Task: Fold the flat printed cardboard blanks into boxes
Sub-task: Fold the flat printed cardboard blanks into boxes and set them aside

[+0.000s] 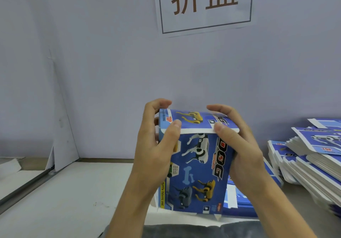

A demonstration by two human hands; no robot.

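A blue printed cardboard box [197, 165] with robot-dog pictures stands upright in front of me, its upper flap bent over the top. My left hand [156, 141] grips the box's left side, thumb on the flap's front edge, fingers curled over the far top edge. My right hand [239, 145] grips the right side the same way, thumb pressing the flap near the right corner. The box's lower flaps stick out loose at the bottom.
A slanted stack of flat blue blanks [311, 156] lies on the table at the right. More flat blanks [239, 202] lie under and behind the box. A pale wall with a paper sign [204, 5] stands behind. The white table [73, 191] stretches left.
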